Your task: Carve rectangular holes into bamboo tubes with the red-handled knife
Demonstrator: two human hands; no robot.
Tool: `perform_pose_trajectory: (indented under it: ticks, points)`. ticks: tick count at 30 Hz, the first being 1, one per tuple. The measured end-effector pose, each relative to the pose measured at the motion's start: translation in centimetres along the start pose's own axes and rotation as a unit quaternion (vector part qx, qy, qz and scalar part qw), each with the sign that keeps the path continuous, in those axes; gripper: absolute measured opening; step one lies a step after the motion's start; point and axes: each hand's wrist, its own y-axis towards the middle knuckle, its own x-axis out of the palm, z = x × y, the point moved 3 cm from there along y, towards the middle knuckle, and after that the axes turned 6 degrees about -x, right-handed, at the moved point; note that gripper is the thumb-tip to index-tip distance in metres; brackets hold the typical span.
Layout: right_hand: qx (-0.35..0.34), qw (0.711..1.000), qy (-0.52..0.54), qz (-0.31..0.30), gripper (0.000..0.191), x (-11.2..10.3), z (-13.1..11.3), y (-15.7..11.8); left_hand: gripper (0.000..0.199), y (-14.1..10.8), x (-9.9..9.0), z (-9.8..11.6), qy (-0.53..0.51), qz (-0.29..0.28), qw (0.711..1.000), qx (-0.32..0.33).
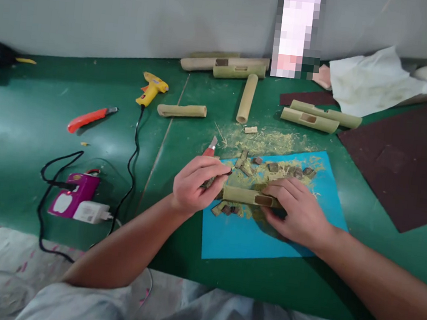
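A bamboo tube (243, 195) with a rectangular slot near its right end lies across a blue sheet (243, 239). My right hand (298, 209) is closed around the tube's right end, fingers over the top and thumb below. At the tube's left end is my left hand (198, 181), its fingertips pinching a small dark piece (229, 172). A red-handled carving knife (211, 146) sticks up behind that hand; whether the hand grips it I cannot tell. Cut bamboo bits (242, 159) and yellowish shavings lie above the tube, and several small offcuts (226, 210) below it.
More bamboo tubes (247, 98) lie toward the wall on the green table (185, 141). To the left are a yellow glue gun (152, 90), a red utility knife (91, 119) and a purple power strip (74, 195) with cords. A dark brown sheet (408, 160) and white cloth (377, 83) lie right.
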Motion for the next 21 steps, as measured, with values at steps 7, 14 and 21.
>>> perform_pose_trajectory:
  ticks: [7,14,21]
  points:
    - [-0.001,1.0,-0.02,0.01,0.019,-0.3,0.2,-0.2,0.023,-0.3,0.2,0.3,-0.043,-0.011,0.999,-0.013]
    - [0.003,0.999,-0.044,0.006,0.013,-0.2,0.0,-0.4,0.022,-0.8,-0.4,0.4,-0.04,0.0,0.998,-0.038]
    - [-0.004,0.998,-0.063,-0.014,0.026,1.0,0.3,-0.8,0.021,-1.0,0.3,0.4,-0.025,0.007,0.999,-0.023]
